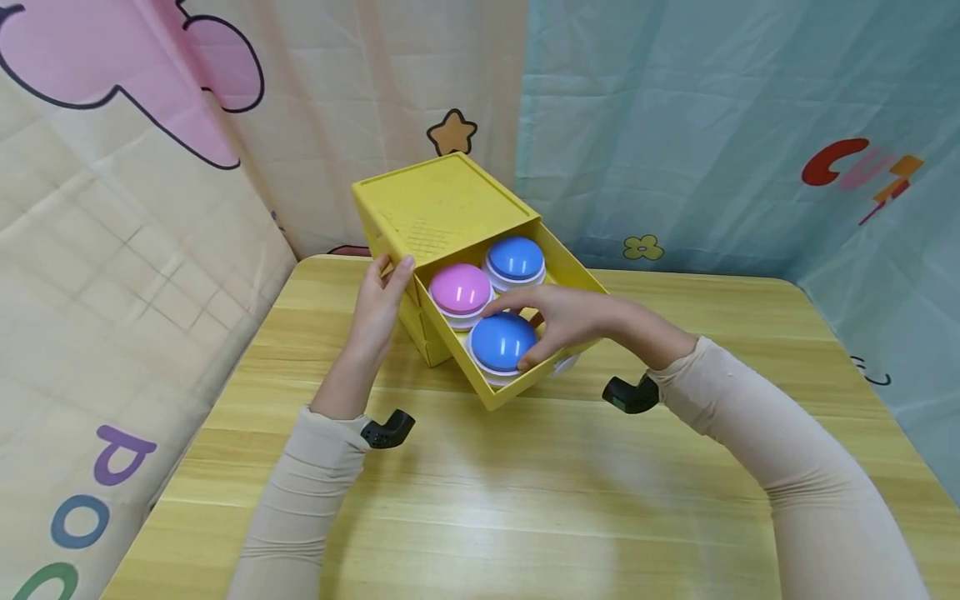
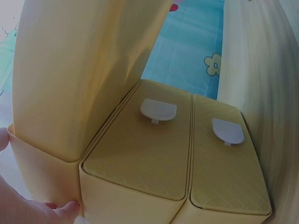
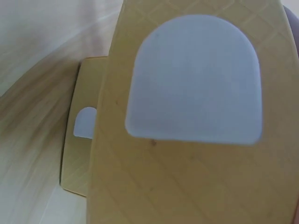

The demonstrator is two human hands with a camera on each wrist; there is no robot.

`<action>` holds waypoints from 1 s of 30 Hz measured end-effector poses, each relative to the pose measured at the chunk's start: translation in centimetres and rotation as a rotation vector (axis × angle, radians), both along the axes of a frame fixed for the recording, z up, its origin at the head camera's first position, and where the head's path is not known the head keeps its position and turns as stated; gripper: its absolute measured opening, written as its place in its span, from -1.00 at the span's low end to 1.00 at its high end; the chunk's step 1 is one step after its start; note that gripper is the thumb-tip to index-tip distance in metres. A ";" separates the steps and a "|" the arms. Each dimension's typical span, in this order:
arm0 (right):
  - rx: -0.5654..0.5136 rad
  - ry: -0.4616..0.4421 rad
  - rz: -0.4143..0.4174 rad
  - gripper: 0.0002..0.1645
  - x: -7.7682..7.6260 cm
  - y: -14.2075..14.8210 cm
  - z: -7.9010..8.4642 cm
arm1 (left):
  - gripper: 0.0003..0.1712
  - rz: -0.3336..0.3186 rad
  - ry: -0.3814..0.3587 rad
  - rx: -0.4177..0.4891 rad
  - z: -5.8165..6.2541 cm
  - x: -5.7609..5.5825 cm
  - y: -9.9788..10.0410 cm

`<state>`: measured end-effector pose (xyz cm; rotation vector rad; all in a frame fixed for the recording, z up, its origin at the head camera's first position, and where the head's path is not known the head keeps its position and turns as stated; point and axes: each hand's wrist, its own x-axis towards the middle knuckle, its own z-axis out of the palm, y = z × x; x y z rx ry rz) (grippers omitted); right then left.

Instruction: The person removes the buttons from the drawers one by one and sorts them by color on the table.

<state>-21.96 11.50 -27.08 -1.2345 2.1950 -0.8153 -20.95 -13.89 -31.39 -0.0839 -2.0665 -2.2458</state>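
Observation:
A small yellow drawer cabinet stands on the table with its top drawer pulled out toward the front. In that drawer lie a pink domed button and a blue domed button farther back, both on white bases. My right hand reaches over the drawer's right wall and holds the front blue domed button between thumb and fingers. At the cabinet's left front corner, my left hand touches the side with its fingertips. The right wrist view shows the drawer's white handle; the right fingers are mostly hidden there.
Below the pulled-out drawer are two closed drawers with white handles, the middle one and the lower one. The wooden table extends in front and to both sides. Printed curtains hang right behind the table.

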 end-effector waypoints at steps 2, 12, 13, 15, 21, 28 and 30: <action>-0.012 -0.011 -0.002 -0.22 -0.1 0.2 0.1 | -0.10 -0.002 0.005 -0.002 0.0 0.0 0.1; -0.133 0.075 -0.080 -0.23 -0.4 2.6 1.8 | -0.12 -0.002 0.006 0.002 0.0 0.1 0.1; -0.146 0.086 -0.091 -0.23 -0.4 3.0 2.1 | -0.11 -0.001 0.005 0.001 0.0 0.0 0.1; -0.171 0.113 -0.123 -0.24 -0.2 3.8 2.7 | -0.11 0.005 -0.002 -0.003 -0.1 0.0 0.1; -0.236 0.197 -0.218 -0.22 1.1 7.4 3.9 | -0.09 0.015 -0.011 -0.017 -0.1 -0.1 -0.1; -0.188 0.310 -0.328 -0.16 3.6 12.3 2.7 | -0.10 0.011 0.000 -0.013 0.0 -0.1 0.0; -0.198 0.326 -0.349 -0.15 4.6 13.9 1.7 | -0.09 0.007 -0.003 -0.016 0.0 -0.1 0.0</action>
